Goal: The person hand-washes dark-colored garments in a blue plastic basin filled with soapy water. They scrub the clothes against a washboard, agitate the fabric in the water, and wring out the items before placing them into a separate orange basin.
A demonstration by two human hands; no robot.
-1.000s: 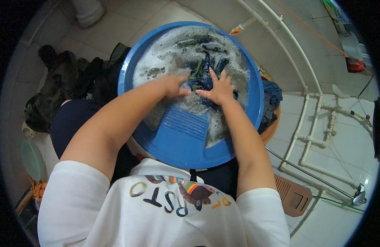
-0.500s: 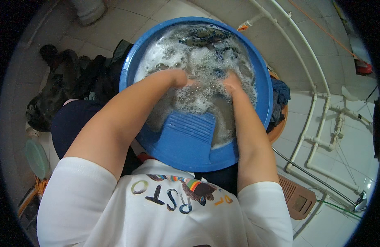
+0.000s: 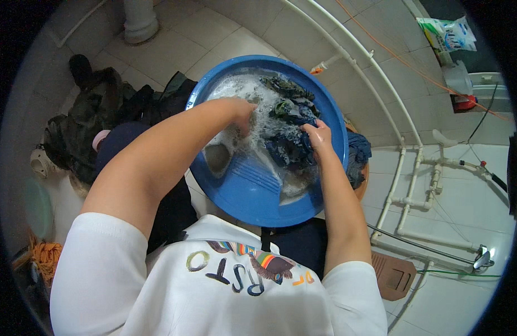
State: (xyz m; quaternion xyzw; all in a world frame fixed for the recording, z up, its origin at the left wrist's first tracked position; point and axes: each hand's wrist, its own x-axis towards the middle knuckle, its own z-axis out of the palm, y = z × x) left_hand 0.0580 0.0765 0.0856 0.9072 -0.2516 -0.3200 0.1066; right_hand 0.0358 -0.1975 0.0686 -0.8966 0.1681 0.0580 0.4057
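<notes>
Our hands are apart: the right hand pinches the edge of a soaked dark blue patterned cloth, probably to control its wet weight; the left hand dips into white frothy suds, fingers hidden, so we cannot tell whether it grips anything. The cloth lies in the right half of a round blue plastic basin, whose ridged blue washboard panel slopes toward us, presumably for easy reach. Outside, dark crumpled clothes lie left; an orange round tub stands right.
</notes>
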